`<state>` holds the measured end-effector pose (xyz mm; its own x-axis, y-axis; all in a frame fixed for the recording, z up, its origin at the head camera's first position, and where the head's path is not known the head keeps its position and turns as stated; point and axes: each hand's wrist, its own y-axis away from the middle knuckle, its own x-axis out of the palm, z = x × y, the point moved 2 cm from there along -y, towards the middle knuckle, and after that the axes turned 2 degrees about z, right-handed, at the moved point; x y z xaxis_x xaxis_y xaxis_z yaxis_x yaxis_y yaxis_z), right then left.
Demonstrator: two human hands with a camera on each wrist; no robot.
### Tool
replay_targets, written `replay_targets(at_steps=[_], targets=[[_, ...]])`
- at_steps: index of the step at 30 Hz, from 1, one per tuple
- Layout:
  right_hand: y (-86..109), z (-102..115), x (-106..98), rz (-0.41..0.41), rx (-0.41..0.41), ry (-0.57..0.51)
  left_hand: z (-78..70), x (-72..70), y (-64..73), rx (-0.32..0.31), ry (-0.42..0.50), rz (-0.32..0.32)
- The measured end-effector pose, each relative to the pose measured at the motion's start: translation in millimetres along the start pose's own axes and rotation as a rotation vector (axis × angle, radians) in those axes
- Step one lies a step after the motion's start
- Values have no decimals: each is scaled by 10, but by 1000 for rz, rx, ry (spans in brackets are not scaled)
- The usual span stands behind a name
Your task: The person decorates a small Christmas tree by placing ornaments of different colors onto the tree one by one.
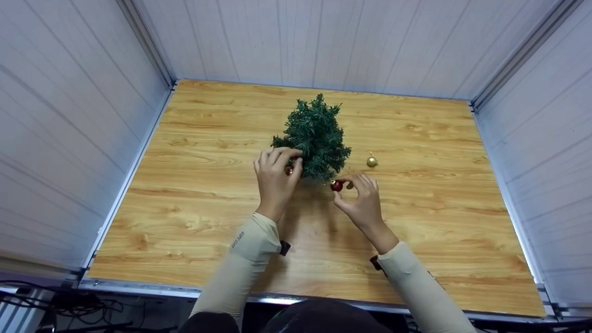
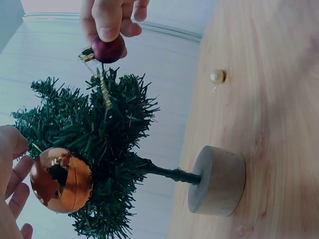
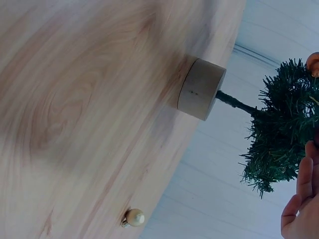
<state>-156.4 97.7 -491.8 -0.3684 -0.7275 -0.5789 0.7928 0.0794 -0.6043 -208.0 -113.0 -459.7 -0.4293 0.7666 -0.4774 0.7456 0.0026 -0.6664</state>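
Note:
A small green artificial Christmas tree stands upright on a round wooden base. My right hand pinches a dark red Christmas ball between thumb and fingers at the tree's near right side. The ball's gold cord reaches against the branches. At the tree's left side, my left hand has bent fingers near the foliage, beside a shiny copper Christmas ball. Whether its fingertips grip a branch or the copper ball's loop is hidden.
A small gold Christmas ball with a cord lies on the wood-grain table, right of the tree. White panel walls border the table at the back and both sides. Cables lie beyond the near left corner.

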Motion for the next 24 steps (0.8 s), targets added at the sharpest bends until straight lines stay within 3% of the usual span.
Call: replay_targets(at_steps=[6, 15, 24], targets=[[14, 17, 30, -15, 44, -32, -82, 25, 55, 94, -24, 19], [26, 38, 49, -11, 68, -42, -222, 108, 173, 264, -26, 110], [28, 63, 52, -21, 68, -57, -265, 166, 218, 281, -53, 201]])
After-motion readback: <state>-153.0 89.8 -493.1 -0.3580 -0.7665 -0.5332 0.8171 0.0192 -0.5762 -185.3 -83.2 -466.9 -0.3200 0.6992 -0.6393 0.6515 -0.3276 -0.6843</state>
